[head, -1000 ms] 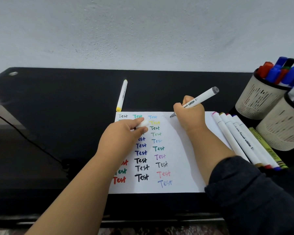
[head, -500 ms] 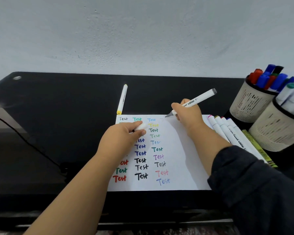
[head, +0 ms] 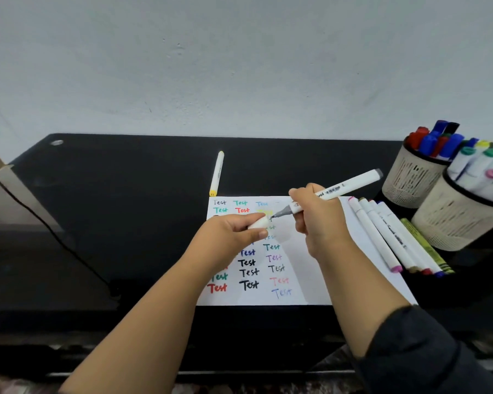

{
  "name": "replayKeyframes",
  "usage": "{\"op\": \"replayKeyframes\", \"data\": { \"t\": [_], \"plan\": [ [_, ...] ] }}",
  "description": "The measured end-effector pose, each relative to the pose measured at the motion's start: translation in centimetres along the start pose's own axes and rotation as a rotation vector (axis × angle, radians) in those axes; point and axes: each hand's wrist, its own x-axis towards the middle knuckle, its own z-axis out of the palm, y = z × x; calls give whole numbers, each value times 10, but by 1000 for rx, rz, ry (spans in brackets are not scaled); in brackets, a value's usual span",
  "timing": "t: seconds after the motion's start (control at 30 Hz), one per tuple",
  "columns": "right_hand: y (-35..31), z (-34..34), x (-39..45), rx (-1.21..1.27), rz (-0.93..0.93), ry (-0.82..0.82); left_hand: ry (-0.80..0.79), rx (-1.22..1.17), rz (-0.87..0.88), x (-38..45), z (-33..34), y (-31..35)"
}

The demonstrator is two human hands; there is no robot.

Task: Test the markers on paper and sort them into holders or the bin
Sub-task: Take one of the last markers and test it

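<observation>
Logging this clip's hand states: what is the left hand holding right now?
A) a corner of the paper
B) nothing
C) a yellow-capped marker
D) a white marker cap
D: the left hand pinches a white cap just off the grey tip of the marker held by the right hand.

White paper [head: 319,268] carries multicoloured "Test" words; white marker [head: 336,191] shows a grey tip; slotted beige holders [head: 410,183], seemingly black-rimmed.

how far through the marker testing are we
Well along: the paper carries three columns of coloured "Test" words, and both holders hold markers. In hand: the right hand holds a grey marker, uncapped; the left hand holds its cap. Left: five markers beside the paper, and a yellow one above it.
</observation>
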Motion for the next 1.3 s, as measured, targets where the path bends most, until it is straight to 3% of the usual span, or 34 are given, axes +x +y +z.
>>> {"op": "replayKeyframes", "data": {
  "t": [0.23, 0.5, 0.6, 0.77, 1.3],
  "plan": [
    [10, 8, -17, -78, 11, -107, -63, 9, 41, -7, 0, -1],
    [6, 3, -21, -43, 8, -252, 4, -1, 33, -8, -4, -3],
    [6, 0, -19, -70, -4, -230, 25, -21, 27, -8, -4, -2],
    [10, 0, -17, -50, 7, -124, -80, -15, 30, -10, -6, 3],
    [18, 8, -18, -27, 6, -187, -101, -12, 31, -7, -9, 4]
  ]
}}
